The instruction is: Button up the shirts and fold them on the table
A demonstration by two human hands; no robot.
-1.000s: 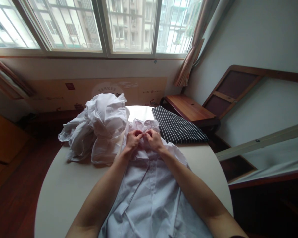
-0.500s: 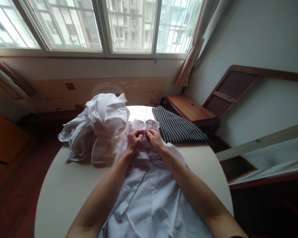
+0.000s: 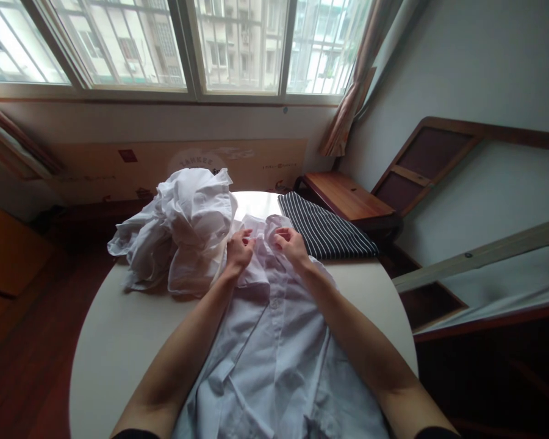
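Observation:
A pale white shirt (image 3: 274,347) lies spread front-up on a round white table (image 3: 119,341), its collar pointing away from me. My left hand (image 3: 239,250) pinches the left side of the collar with curled fingers. My right hand (image 3: 291,244) grips the right side of the collar, fingers closed on the cloth. The two hands sit a little apart, with the collar opening between them.
A heap of crumpled white garments (image 3: 178,228) lies on the table left of the collar. A folded dark striped cloth (image 3: 324,231) rests at the table's far right. Beyond stand a wooden chair (image 3: 352,198), a cardboard panel (image 3: 165,167) and a window (image 3: 174,42).
My hands were together at the middle of the collar, fingertips touching. They have now moved apart, each holding one side of the collar. The view has shifted slightly.

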